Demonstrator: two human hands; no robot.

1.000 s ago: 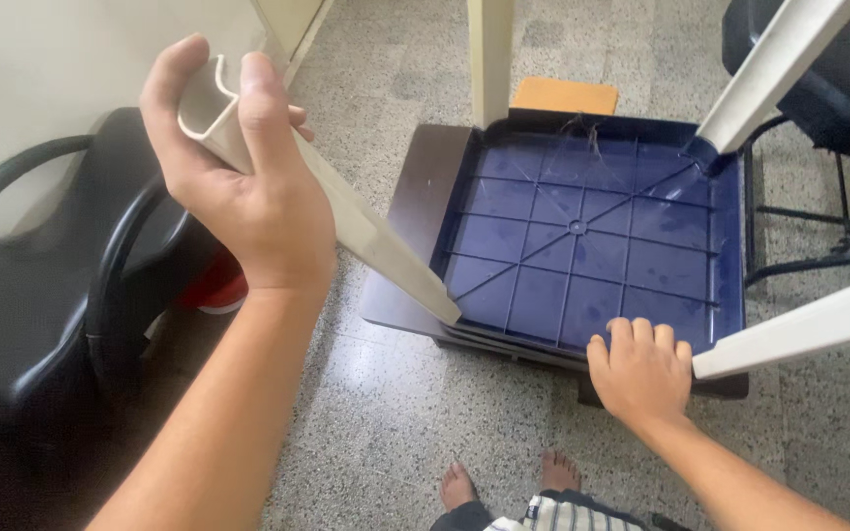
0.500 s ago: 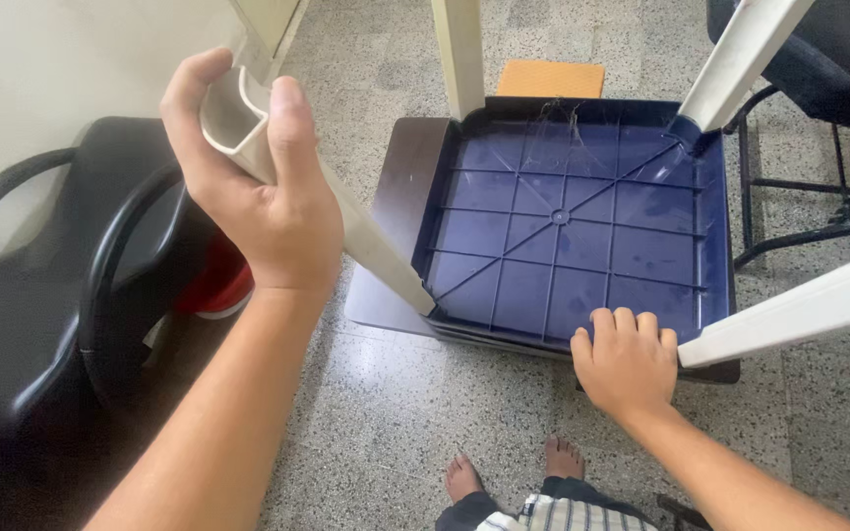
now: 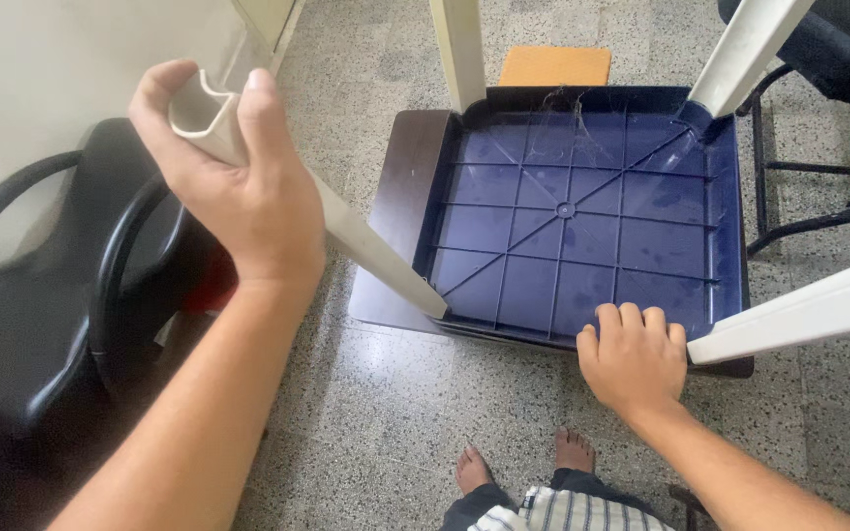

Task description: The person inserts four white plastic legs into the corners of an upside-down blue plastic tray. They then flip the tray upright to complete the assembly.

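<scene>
Since a moment ago the view has slid a bit to the right and down, so the left hand point(image 3: 238, 187) now sits a touch lower in the frame, with the same grip on the leg point(image 3: 366, 251) as before, and the right hand point(image 3: 632, 359) has barely shifted along the near edge. So the table point(image 3: 582, 226) is flipped upside down on the speckled floor point(image 3: 376, 433), blue ribbed underside facing up, lying on a dark brown board point(image 3: 400, 211). Left hand is wrapped around the top end of the near-left cream leg, thumb and fingers closed on it, and the leg slants down to the table's near-left corner. Right hand is flat, fingers curled over the near rim, right next to the base of the near-right leg point(image 3: 799, 310); it's pressing rather than gripping anything. Two more legs stick up at the far corners. A black chair point(image 3: 31, 315) sits to the left by the wall, another dark chair point(image 3: 828, 59) at the top right, and bare feet point(image 3: 518, 462) show at the bottom.
</scene>
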